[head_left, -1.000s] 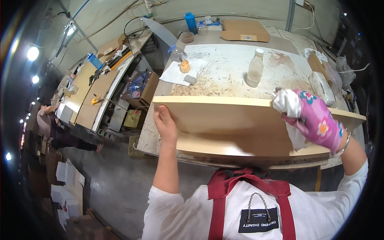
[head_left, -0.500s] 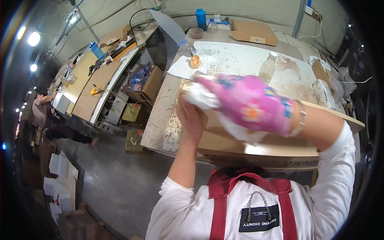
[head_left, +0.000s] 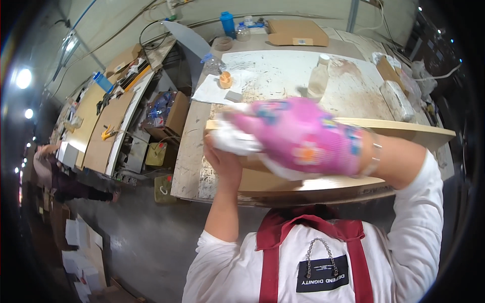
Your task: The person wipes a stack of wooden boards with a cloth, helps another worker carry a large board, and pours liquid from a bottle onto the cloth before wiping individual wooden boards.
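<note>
My right hand (head_left: pixel 305 139), in a pink patterned knit glove, grips a white cloth (head_left: pixel 233 140) and presses it against the left end of a long, pale wooden board (head_left: pixel 404 130). The board is tilted up over the near part of the worktable. My bare left hand (head_left: pixel 225 164) holds the same left end from below, its fingertips partly hidden by the cloth. Under my right arm shows a glossy tan surface (head_left: pixel 273 183). Beyond the hands, a small orange-tan cup (head_left: pixel 226 80) sits on a white sheet (head_left: pixel 206 91), beside a small grey block (head_left: pixel 233 96).
The stained white worktable (head_left: pixel 273 63) bears a cloudy bottle (head_left: pixel 318 78), a clear blue-capped bottle (head_left: pixel 213 64), a blue bottle (head_left: pixel 228 24) and a flat cardboard box (head_left: pixel 298 33). A wrapped white packet (head_left: pixel 397 101) lies right. At far left, a person (head_left: pixel 48 169) stands by another bench.
The board's far edge has risen, showing a longer strip of it. The cloth and both hands remain at its left end, and the whole view has shifted a little.
</note>
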A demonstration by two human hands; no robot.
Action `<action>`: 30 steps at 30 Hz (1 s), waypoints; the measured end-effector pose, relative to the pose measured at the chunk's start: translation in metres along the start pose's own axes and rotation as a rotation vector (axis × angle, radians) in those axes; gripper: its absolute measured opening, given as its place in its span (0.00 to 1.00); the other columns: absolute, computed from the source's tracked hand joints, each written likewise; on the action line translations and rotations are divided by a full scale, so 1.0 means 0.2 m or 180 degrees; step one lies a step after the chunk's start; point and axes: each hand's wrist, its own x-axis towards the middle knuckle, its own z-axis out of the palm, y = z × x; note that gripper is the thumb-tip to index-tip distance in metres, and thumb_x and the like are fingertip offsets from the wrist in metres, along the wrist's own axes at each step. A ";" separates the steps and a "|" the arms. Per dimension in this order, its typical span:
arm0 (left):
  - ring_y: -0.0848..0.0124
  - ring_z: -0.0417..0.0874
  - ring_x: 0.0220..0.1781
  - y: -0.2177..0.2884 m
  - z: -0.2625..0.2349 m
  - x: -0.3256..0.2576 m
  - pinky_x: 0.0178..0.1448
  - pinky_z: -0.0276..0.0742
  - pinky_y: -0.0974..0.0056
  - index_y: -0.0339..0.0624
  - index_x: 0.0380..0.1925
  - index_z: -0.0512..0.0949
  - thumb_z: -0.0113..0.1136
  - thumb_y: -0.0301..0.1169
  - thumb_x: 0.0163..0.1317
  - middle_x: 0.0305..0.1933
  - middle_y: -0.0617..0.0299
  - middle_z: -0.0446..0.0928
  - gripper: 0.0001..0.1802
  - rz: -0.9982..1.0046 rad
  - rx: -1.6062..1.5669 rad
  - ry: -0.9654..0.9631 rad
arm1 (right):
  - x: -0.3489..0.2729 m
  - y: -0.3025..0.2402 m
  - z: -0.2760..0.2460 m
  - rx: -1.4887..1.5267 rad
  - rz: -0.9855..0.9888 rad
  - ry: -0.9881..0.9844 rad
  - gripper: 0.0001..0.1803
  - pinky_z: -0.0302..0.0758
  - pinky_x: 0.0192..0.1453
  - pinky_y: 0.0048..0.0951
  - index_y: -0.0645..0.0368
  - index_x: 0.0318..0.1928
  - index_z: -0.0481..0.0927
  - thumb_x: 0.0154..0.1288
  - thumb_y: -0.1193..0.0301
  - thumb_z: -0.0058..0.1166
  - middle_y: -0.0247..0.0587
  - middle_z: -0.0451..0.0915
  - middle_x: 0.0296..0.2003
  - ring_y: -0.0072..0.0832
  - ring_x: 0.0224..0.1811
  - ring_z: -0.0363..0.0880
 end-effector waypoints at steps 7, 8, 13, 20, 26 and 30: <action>0.74 0.69 0.31 0.03 -0.05 -0.01 0.35 0.65 0.67 0.37 0.31 0.70 0.25 0.47 0.71 0.29 0.59 0.71 0.28 0.0731 -0.0501 -0.0065 | -1.38 0.45 -0.37 0.1111 0.3187 0.0683 0.19 0.71 0.50 0.27 0.61 0.52 0.71 0.60 0.70 0.53 0.39 0.75 0.45 0.26 0.46 0.74; 0.74 0.67 0.28 0.06 -0.02 0.00 0.35 0.64 0.69 0.40 0.25 0.62 0.24 0.50 0.71 0.26 0.62 0.65 0.27 0.1089 -0.0089 -0.0276 | -1.54 0.47 -0.48 0.0898 0.3895 0.0231 0.22 0.69 0.53 0.28 0.61 0.56 0.68 0.62 0.69 0.53 0.38 0.74 0.48 0.26 0.48 0.73; 0.73 0.65 0.25 0.08 -0.01 -0.03 0.32 0.61 0.71 0.40 0.24 0.61 0.22 0.52 0.70 0.24 0.61 0.64 0.29 0.1148 0.0292 -0.0097 | -1.18 0.39 -0.48 0.2163 0.3153 0.0297 0.26 0.70 0.50 0.26 0.63 0.49 0.71 0.53 0.62 0.57 0.35 0.77 0.35 0.23 0.37 0.74; 0.70 0.68 0.26 0.05 -0.07 -0.06 0.33 0.62 0.68 0.38 0.27 0.65 0.19 0.50 0.70 0.26 0.59 0.68 0.30 0.1070 -0.0155 0.0074 | -0.03 0.03 -0.21 0.2458 0.1675 -0.1771 0.18 0.69 0.15 0.19 0.62 0.33 0.76 0.62 0.57 0.53 0.33 0.76 0.21 0.15 0.17 0.73; 0.65 0.77 0.40 -0.19 -0.09 -0.10 0.45 0.74 0.63 0.30 0.45 0.69 0.24 0.53 0.69 0.38 0.55 0.74 0.34 0.0364 -0.0651 0.0390 | 0.23 -0.01 0.13 0.5007 0.2235 -0.1922 0.14 0.64 0.20 0.19 0.53 0.31 0.77 0.63 0.57 0.50 0.28 0.70 0.17 0.16 0.17 0.67; 0.69 0.77 0.37 -0.01 -0.04 -0.07 0.40 0.75 0.65 0.32 0.43 0.71 0.25 0.54 0.69 0.38 0.58 0.74 0.34 0.0866 0.0454 0.0396 | 0.16 0.02 0.00 0.2704 0.0964 -0.1154 0.17 0.72 0.30 0.32 0.62 0.32 0.78 0.65 0.60 0.47 0.37 0.77 0.21 0.25 0.23 0.75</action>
